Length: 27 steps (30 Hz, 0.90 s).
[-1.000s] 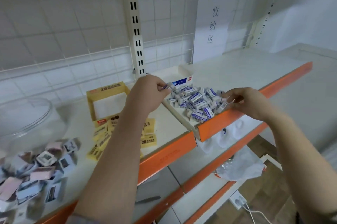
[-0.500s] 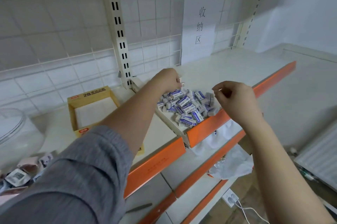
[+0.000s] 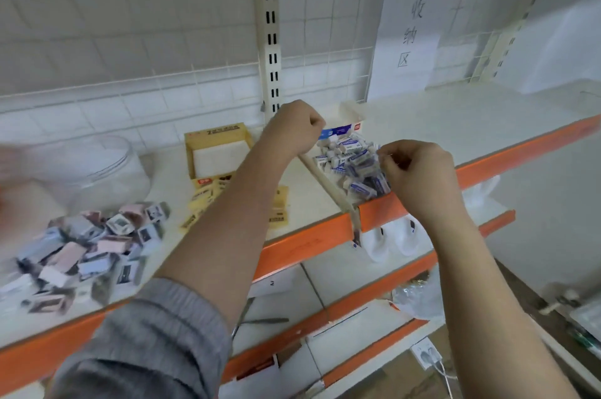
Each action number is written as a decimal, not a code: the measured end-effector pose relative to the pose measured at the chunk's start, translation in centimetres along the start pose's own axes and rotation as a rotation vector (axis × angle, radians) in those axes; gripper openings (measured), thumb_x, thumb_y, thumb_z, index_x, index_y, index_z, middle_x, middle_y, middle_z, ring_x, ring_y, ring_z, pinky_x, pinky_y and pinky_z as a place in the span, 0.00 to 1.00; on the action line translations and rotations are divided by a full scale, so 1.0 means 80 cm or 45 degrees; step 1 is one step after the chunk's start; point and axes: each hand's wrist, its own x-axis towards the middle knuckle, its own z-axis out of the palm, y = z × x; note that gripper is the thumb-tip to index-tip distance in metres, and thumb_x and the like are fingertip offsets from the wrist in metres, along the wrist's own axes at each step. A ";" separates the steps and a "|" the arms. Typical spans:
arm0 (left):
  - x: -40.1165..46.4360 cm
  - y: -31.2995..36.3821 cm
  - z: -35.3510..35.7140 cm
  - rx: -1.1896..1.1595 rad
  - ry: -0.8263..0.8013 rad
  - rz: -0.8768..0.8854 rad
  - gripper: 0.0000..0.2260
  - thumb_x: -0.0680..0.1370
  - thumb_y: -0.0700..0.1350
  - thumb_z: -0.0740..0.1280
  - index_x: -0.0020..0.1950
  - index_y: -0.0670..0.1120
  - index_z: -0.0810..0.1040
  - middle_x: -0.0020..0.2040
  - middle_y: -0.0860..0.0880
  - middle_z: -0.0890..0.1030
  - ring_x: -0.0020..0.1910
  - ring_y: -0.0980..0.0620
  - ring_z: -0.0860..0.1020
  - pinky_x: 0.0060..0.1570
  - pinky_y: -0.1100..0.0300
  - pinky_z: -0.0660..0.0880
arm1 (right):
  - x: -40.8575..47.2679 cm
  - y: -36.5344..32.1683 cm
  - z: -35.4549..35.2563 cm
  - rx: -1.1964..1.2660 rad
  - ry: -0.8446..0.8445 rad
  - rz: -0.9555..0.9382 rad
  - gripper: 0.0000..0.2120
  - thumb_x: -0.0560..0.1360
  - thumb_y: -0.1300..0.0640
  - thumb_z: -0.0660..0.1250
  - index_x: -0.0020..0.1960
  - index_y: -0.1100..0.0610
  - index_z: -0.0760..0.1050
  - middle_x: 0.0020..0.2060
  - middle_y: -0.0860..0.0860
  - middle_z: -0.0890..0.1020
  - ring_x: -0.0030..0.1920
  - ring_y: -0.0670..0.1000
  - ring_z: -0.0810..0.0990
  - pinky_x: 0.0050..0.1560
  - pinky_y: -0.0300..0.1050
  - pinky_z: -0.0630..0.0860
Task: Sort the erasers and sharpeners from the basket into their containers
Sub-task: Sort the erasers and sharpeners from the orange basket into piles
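- L hand hovers over the back-left edge of the white open box, fingers curled tight into a fist; can't tell if anything is inside the grip.
- R hand sits at the box's front-right, approx 3 o'clock from the L hand, fingers curled w/ thumb and fingertips pressed together as if pinching; whatever it pinches is too small to make out.
- Blue-and-white erasers are piled in the white box, between the two hands, at the orange shelf edge.
- Yellow cardboard box stands at 9 o'clock from the white box; only its white inside shows.
- Yellow eraser packs lie loose on the shelf just in front of the yellow box, partly hidden by the L forearm.
- Heap of small pink, grey and blue boxed items, prob. sharpeners, lies at 8 o'clock, far left on the shelf; blurred.
- Clear plastic tub stands behind that heap, beside the yellow box.
- Grey sleeve covers the L upper forearm, pushed up; R arm is bare.
- Paper sign w/ handwritten characters hangs on the wire grid at 1 o'clock.
- Lower shelves hold white hooks and a clear plastic bag.
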 end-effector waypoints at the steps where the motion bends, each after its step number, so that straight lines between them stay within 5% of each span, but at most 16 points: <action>1: -0.014 -0.007 -0.012 -0.009 0.030 -0.012 0.11 0.77 0.37 0.58 0.38 0.49 0.72 0.39 0.49 0.72 0.29 0.55 0.69 0.33 0.64 0.65 | -0.006 -0.011 0.003 0.013 -0.013 -0.019 0.08 0.74 0.62 0.64 0.43 0.58 0.82 0.36 0.55 0.83 0.39 0.56 0.80 0.41 0.47 0.76; 4: -0.063 -0.034 -0.058 -0.063 0.127 -0.061 0.11 0.79 0.41 0.60 0.46 0.44 0.83 0.51 0.53 0.82 0.33 0.52 0.76 0.34 0.66 0.70 | -0.028 -0.046 0.012 0.029 -0.102 -0.030 0.08 0.75 0.60 0.64 0.40 0.56 0.81 0.31 0.51 0.80 0.35 0.53 0.77 0.38 0.45 0.73; 8: -0.135 -0.094 -0.127 -0.029 0.221 -0.102 0.13 0.80 0.43 0.60 0.47 0.37 0.81 0.55 0.58 0.80 0.28 0.55 0.71 0.28 0.66 0.66 | -0.063 -0.103 0.032 -0.066 -0.379 -0.081 0.07 0.75 0.55 0.65 0.42 0.54 0.80 0.35 0.50 0.81 0.39 0.51 0.78 0.40 0.43 0.72; 11: -0.192 -0.150 -0.188 0.047 0.294 -0.169 0.11 0.80 0.44 0.61 0.53 0.45 0.83 0.56 0.57 0.80 0.44 0.57 0.75 0.33 0.71 0.67 | -0.090 -0.160 0.059 -0.096 -0.470 -0.116 0.07 0.76 0.52 0.65 0.43 0.53 0.80 0.37 0.51 0.82 0.40 0.51 0.79 0.41 0.44 0.74; 13: -0.232 -0.193 -0.232 0.109 0.377 -0.226 0.10 0.80 0.44 0.62 0.56 0.47 0.82 0.55 0.55 0.80 0.48 0.60 0.74 0.36 0.71 0.66 | -0.109 -0.201 0.090 -0.099 -0.483 -0.139 0.08 0.76 0.51 0.65 0.43 0.53 0.79 0.36 0.49 0.81 0.36 0.49 0.78 0.36 0.43 0.73; 17: -0.298 -0.285 -0.313 0.273 0.422 -0.315 0.10 0.79 0.42 0.63 0.53 0.42 0.82 0.53 0.46 0.82 0.50 0.50 0.77 0.38 0.62 0.63 | -0.149 -0.286 0.175 -0.070 -0.424 -0.085 0.08 0.76 0.50 0.64 0.43 0.54 0.77 0.32 0.48 0.78 0.30 0.47 0.75 0.30 0.40 0.70; 23: -0.352 -0.384 -0.399 0.339 0.288 -0.335 0.09 0.79 0.43 0.64 0.54 0.47 0.82 0.50 0.48 0.83 0.38 0.56 0.75 0.34 0.62 0.64 | -0.197 -0.408 0.260 -0.082 -0.360 0.041 0.11 0.75 0.51 0.64 0.40 0.58 0.78 0.36 0.54 0.81 0.39 0.56 0.78 0.37 0.44 0.72; 27: -0.374 -0.418 -0.427 0.277 0.244 -0.358 0.10 0.79 0.44 0.63 0.57 0.49 0.81 0.52 0.51 0.79 0.45 0.54 0.76 0.41 0.63 0.66 | -0.217 -0.469 0.277 -0.088 -0.333 0.011 0.10 0.75 0.52 0.64 0.40 0.56 0.77 0.32 0.54 0.81 0.35 0.56 0.79 0.36 0.45 0.75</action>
